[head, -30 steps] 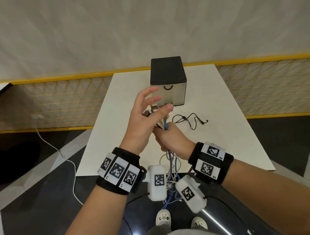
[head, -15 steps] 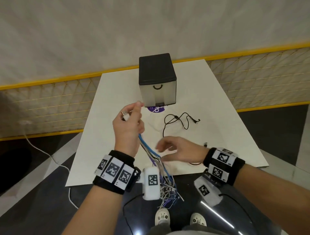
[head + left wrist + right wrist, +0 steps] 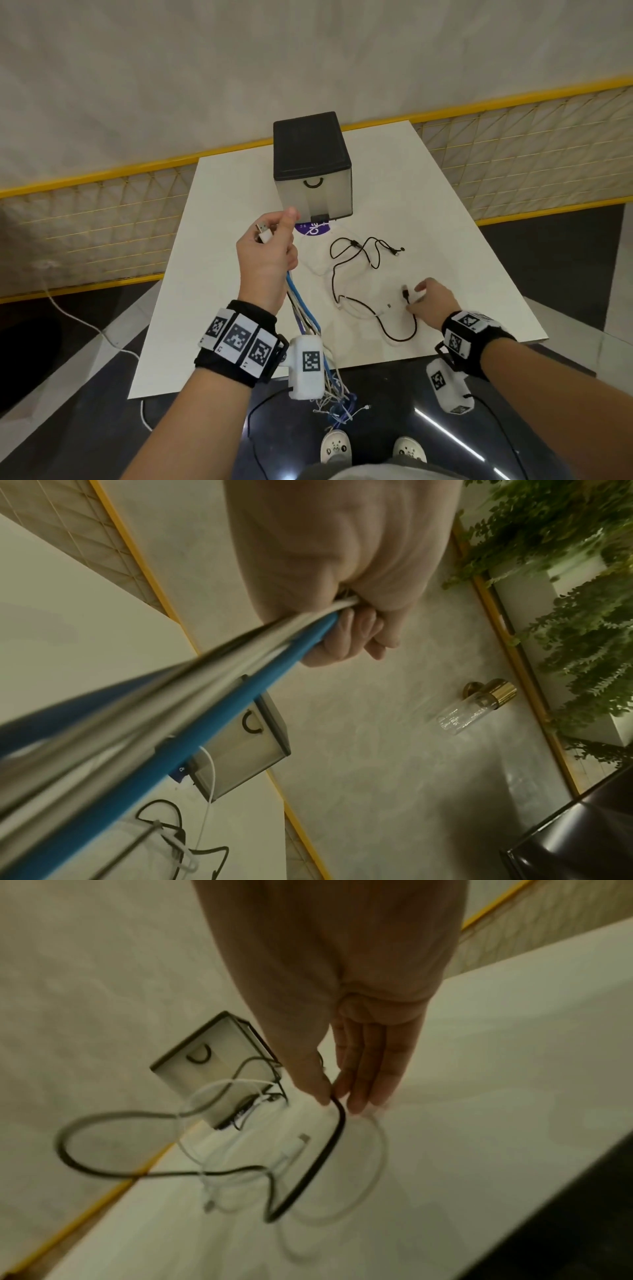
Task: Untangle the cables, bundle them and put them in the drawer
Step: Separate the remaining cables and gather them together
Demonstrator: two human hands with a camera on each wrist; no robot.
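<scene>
My left hand (image 3: 277, 233) is raised over the white table (image 3: 212, 281) and grips a bundle of blue and white cables (image 3: 303, 313). A USB plug (image 3: 263, 231) sticks out above the fist, and the loose ends hang below the table's near edge. In the left wrist view the fingers (image 3: 352, 631) curl round the bundle (image 3: 205, 696). My right hand (image 3: 412, 298) is low on the table, where thumb and forefinger pinch one end of a black cable (image 3: 397, 340); the right wrist view shows this pinch (image 3: 334, 1096) on the black cable (image 3: 322, 1158). A white cable (image 3: 317, 270) lies looped beside it. The drawer box (image 3: 315, 171) stands shut.
A purple sticker (image 3: 313, 229) lies in front of the drawer box. Yellow-framed mesh fencing (image 3: 102, 212) runs behind the table. A white cord (image 3: 78, 322) trails on the dark floor at the left. My shoes (image 3: 335, 448) stand just short of the table's near edge.
My hands were together at the bundle. The right hand let go, moved right and down to the table, and now pinches the black cable's end. The left hand keeps the bundle.
</scene>
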